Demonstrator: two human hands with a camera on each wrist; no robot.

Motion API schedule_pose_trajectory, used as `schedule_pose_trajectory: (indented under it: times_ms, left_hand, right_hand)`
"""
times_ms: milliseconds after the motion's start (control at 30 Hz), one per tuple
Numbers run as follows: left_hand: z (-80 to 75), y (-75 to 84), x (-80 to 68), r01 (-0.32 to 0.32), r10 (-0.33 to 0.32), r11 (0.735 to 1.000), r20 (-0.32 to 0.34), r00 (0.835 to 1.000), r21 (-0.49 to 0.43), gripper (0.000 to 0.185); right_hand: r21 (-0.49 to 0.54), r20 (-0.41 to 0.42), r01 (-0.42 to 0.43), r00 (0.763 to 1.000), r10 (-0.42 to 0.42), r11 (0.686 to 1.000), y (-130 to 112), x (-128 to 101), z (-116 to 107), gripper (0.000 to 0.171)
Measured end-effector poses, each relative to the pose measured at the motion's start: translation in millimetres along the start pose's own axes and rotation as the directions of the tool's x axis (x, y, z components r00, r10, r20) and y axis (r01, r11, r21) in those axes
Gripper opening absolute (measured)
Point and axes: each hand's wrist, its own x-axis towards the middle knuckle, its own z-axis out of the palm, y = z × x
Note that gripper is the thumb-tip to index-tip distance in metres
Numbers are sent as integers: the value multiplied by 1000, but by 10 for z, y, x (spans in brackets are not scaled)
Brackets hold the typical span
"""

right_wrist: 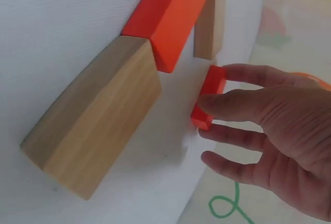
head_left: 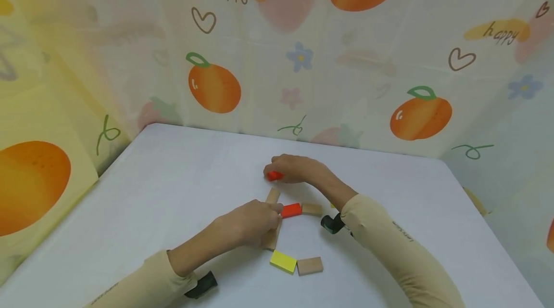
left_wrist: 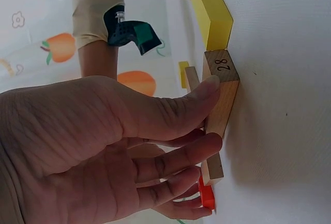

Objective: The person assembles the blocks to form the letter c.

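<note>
My left hand [head_left: 251,224] is low over the table, its thumb and fingers gripping a plain wooden block [left_wrist: 227,94] marked 28 on its end. Farther back, my right hand [head_left: 292,168] pinches a small red block [right_wrist: 211,92] between thumb and fingers, close over the white surface. Just in front of that red block lies another wooden block [head_left: 272,195], partly behind the left hand. A second red block [head_left: 291,210] lies by the left fingertips, end to end with a wooden block [head_left: 312,209].
At the near end of the gripped block, a yellow block [head_left: 283,262] meets another wooden block [head_left: 309,265] at its corner. A bit of yellow [head_left: 333,205] peeks out beside the right sleeve. The white table [head_left: 130,211] backs onto a fruit-printed cloth [head_left: 268,82].
</note>
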Motion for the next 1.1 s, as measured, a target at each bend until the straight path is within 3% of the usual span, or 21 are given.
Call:
schedule_pose_trajectory:
  times_ms: [567,900,1100]
  left_hand:
    - [-2,9,6,4,-4,999,3,1000,34,30]
    - [5,26,27,15,-16,999,13,1000,31,33]
    - [-2,44,20,23,-23,999,8,1000,42,31]
  right_hand:
    - [34,-57,16,998,-14,999,30,-91,11,35]
    - [51,-187,26,982,-16,998,72,-536,-78,42]
    - [53,-204,11,979,1,999,20,-858,-100,42]
